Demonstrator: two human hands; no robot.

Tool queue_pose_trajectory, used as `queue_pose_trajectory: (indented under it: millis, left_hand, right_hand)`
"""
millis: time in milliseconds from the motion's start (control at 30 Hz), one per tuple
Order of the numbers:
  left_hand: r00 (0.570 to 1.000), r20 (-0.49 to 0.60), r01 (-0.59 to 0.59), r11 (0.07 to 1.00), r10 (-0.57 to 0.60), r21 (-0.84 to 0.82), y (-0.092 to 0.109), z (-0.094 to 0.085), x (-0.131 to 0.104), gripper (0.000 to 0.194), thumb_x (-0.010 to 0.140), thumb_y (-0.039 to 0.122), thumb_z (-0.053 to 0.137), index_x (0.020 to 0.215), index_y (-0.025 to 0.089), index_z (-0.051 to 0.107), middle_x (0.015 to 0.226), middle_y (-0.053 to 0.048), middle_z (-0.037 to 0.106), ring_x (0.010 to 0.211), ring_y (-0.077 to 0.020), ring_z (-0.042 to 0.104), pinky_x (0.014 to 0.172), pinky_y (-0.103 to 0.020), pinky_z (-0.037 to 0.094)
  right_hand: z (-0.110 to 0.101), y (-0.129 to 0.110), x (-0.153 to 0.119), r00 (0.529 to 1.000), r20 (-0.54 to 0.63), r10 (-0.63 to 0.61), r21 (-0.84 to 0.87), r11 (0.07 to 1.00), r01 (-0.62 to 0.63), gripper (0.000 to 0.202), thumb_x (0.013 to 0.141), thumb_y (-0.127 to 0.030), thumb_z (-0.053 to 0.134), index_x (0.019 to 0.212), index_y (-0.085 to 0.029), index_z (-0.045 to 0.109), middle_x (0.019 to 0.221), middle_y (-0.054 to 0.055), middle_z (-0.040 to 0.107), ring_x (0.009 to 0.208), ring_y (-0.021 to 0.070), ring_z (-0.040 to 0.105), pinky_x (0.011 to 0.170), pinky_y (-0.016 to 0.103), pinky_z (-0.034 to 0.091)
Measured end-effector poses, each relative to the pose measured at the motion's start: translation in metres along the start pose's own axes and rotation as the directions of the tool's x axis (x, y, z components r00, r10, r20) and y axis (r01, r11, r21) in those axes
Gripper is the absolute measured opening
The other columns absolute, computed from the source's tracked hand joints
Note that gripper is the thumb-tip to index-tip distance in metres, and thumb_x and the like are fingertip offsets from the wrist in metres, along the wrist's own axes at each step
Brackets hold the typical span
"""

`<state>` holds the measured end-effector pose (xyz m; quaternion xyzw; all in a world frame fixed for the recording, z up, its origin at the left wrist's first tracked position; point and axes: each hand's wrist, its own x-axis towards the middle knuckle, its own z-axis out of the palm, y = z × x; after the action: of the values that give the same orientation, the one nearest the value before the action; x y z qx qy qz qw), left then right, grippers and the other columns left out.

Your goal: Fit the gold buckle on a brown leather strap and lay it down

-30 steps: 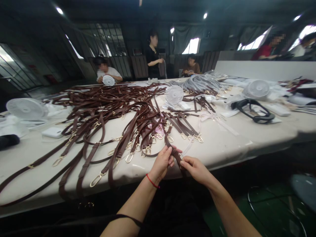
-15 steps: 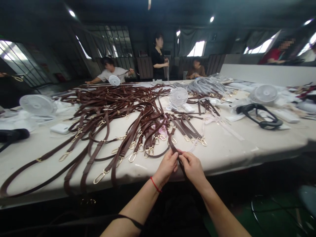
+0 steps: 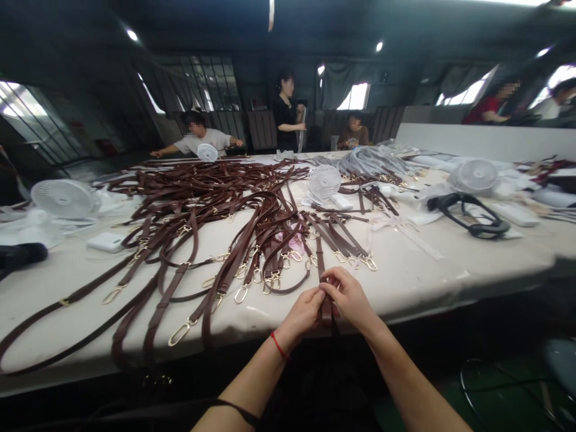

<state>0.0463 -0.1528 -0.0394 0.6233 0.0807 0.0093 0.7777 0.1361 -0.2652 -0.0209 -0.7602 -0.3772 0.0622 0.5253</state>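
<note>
A brown leather strap (image 3: 320, 255) runs from the table towards me between my hands, at the table's front edge. My left hand (image 3: 306, 309) is closed on it, the thumb and fingers pressed together. From the right, my right hand (image 3: 345, 294) pinches the same strap, its fingertips close to the left thumb. Part of the strap hangs below the hands. What lies under the fingertips is hidden. Just beyond, several short brown straps (image 3: 344, 237) with gold-coloured clasps lie side by side. To the left spreads a big tangle of long brown straps (image 3: 180, 186), some with gold oval clasps (image 3: 180, 333).
White fans stand at the left (image 3: 63, 198), middle (image 3: 324, 182) and right (image 3: 474, 176). A black-framed headset (image 3: 470, 215) lies on the right. Grey wrapped straps (image 3: 373, 161) are piled at the back. Several people, among them a person in black (image 3: 287, 114), are behind the table.
The strap between my hands now lies straighter towards me, with a wider stretch showing below the fingers. My right hand has risen slightly and bent more at the wrist. The view has shifted a little.
</note>
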Motion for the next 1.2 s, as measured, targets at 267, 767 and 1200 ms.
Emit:
queue_pose_trajectory:
  millis: [267, 767, 1200]
  left_hand:
    - [0.999, -0.052, 0.006, 0.993, -0.012, -0.120, 0.006, 0.000, -0.006, 0.050, 0.090, 0.055, 0.041, 0.099, 0.008, 0.056, 0.069, -0.009, 0.060, 0.045, -0.0081, 0.037, 0.039, -0.019, 0.025]
    - [0.999, 0.021, -0.026, 0.976, 0.032, -0.215, 0.002, 0.005, -0.007, 0.048, 0.091, 0.052, 0.048, 0.102, 0.006, 0.055, 0.075, -0.008, 0.059, 0.047, -0.0049, 0.033, 0.045, -0.020, 0.033]
    - [0.996, 0.081, 0.043, 0.999, -0.044, 0.020, -0.009, 0.017, 0.004, 0.049, 0.087, 0.056, 0.049, 0.103, 0.010, 0.055, 0.059, -0.002, 0.058, 0.035, -0.0078, 0.037, 0.037, -0.021, 0.033]
  right_hand:
    - [-0.001, 0.017, 0.038, 0.978, -0.038, 0.206, 0.247, 0.950, -0.191, 0.026, 0.069, -0.038, 0.066, 0.074, -0.015, 0.056, 0.059, -0.002, 0.050, 0.053, 0.0104, 0.042, 0.051, 0.023, 0.032]
    - [-0.017, 0.041, 0.089, 0.929, -0.253, 0.270, 0.255, 0.945, -0.205, 0.031, 0.067, -0.043, 0.068, 0.074, -0.016, 0.055, 0.058, -0.001, 0.051, 0.055, 0.0125, 0.044, 0.052, 0.024, 0.033]
    - [-0.002, 0.020, 0.019, 0.922, 0.161, 0.353, 0.265, 0.884, -0.385, 0.030, 0.076, -0.041, 0.064, 0.086, -0.015, 0.052, 0.070, 0.002, 0.061, 0.054, 0.0120, 0.054, 0.048, 0.022, 0.038]
